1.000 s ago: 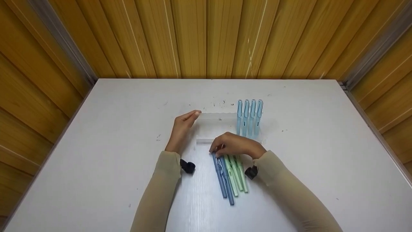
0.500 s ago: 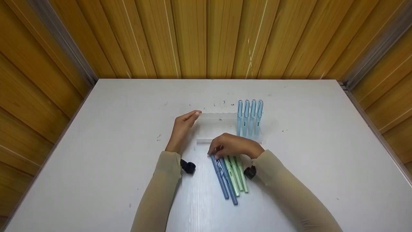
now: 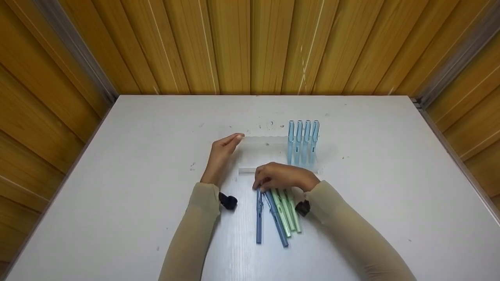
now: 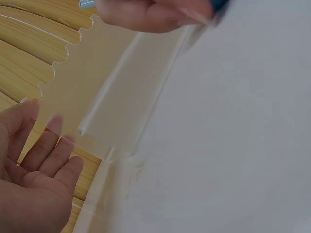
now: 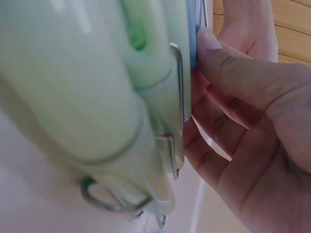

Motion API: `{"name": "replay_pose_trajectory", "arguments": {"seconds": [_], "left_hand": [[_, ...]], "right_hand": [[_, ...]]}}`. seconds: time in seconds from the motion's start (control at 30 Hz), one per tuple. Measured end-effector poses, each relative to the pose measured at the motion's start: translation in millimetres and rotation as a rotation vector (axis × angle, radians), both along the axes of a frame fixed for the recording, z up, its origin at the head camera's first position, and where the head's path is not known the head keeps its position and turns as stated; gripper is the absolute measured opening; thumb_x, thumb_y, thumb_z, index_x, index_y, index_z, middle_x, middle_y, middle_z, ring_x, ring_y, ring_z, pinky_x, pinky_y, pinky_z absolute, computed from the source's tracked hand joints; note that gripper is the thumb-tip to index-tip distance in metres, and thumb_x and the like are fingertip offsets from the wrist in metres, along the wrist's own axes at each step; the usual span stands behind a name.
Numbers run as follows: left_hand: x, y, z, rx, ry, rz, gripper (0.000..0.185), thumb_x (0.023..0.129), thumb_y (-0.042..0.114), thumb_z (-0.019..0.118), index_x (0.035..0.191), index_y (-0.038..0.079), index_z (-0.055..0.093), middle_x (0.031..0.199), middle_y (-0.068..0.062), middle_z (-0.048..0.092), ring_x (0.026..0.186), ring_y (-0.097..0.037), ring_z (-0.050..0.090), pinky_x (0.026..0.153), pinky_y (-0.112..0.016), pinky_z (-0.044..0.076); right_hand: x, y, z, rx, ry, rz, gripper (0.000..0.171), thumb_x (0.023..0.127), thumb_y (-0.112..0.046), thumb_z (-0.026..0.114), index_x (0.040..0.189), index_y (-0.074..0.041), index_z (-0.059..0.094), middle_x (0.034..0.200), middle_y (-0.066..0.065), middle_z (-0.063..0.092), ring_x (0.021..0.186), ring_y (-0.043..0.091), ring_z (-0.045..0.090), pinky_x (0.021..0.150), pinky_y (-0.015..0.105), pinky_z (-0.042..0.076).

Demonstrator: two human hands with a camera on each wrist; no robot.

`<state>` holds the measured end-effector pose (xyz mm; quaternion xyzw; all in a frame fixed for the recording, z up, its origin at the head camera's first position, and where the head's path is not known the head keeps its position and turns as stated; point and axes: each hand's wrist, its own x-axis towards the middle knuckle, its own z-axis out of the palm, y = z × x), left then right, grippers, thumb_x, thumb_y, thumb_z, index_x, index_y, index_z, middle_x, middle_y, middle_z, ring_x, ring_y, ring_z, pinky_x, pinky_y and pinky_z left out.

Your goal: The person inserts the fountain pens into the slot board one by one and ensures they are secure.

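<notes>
In the head view my left hand (image 3: 223, 153) grips the left edge of a clear acrylic pen stand (image 3: 261, 156). The left wrist view shows some of its fingertips through the scalloped back panel (image 4: 92, 63). My right hand (image 3: 284, 175) pinches the cap end of a dark blue pen (image 3: 259, 224), thumb and fingers around it. That pen points straight toward the person, lying low over the table. Beside it a second dark blue pen (image 3: 280, 226) lies slanted, and green pens (image 3: 288, 218) lie to its right, their clip ends partly under the right hand.
Several light blue pens (image 3: 299, 142) stand upright at the right end of the stand. Everything is on a white table (image 3: 117, 187), with yellow wood-look panels (image 3: 234, 47) behind it. Black wrist cameras (image 3: 228, 202) sit on both sleeves.
The right hand has drawn the leftmost dark blue pen away from its neighbour. Its lower end has swung left, so a gap now separates the two. The left hand has stayed put.
</notes>
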<state>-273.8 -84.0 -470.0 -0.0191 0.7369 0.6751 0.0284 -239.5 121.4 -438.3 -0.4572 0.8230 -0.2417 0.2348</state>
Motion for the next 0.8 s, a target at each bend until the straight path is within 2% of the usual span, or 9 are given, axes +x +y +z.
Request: {"name": "replay_pose_trajectory", "arguments": {"seconds": [0.33,0.5,0.53,0.73,0.8], "left_hand": [[2.6,-2.0,1.1,0.03,0.005,-0.034,0.038,0.092,0.041,0.062,0.122,0.018,0.067,0.134,0.002,0.059,0.131,-0.016,0.049,0.111,-0.034,0.039],[1.7,-3.0,1.2,0.021,-0.018,-0.045,0.041,0.093,0.042,0.061,0.125,0.016,0.065,0.137,0.0,0.057,0.133,-0.017,0.047,0.112,-0.034,0.037],[3.8,-2.6,4.8,0.017,-0.015,-0.047,0.04,0.094,0.04,0.06,0.126,0.015,0.065,0.138,-0.001,0.057,0.134,-0.018,0.047,0.112,-0.035,0.037],[3.6,-1.0,2.7,-0.006,0.018,-0.019,0.035,0.093,0.041,0.062,0.12,0.019,0.069,0.131,0.002,0.062,0.13,-0.017,0.051,0.111,-0.037,0.039],[1.3,-1.2,-1.6,-0.01,0.018,-0.012,0.034,0.092,0.043,0.062,0.118,0.022,0.07,0.129,0.005,0.063,0.129,-0.014,0.051,0.111,-0.035,0.039]], "right_hand": [[-0.2,0.2,-0.8,0.038,0.006,-0.001,0.016,0.088,-0.01,0.069,0.103,-0.009,0.075,0.101,0.003,0.069,0.09,0.011,0.061,0.083,0.024,0.051],[-0.5,0.9,-1.9,0.009,0.006,0.008,0.015,0.088,-0.01,0.069,0.101,-0.01,0.076,0.098,0.001,0.071,0.089,0.009,0.062,0.081,0.022,0.051],[-0.7,1.0,-1.8,0.001,0.004,0.007,0.015,0.088,-0.011,0.069,0.101,-0.01,0.077,0.097,0.001,0.072,0.088,0.009,0.063,0.079,0.021,0.051],[-1.6,2.9,-1.4,-0.035,0.022,0.0,0.011,0.088,-0.011,0.069,0.096,-0.009,0.077,0.094,0.004,0.073,0.085,0.01,0.064,0.077,0.021,0.053],[-1.7,3.3,-1.1,-0.039,0.024,-0.002,0.01,0.089,-0.011,0.068,0.095,-0.009,0.076,0.093,0.004,0.072,0.084,0.009,0.063,0.078,0.022,0.053]]}}
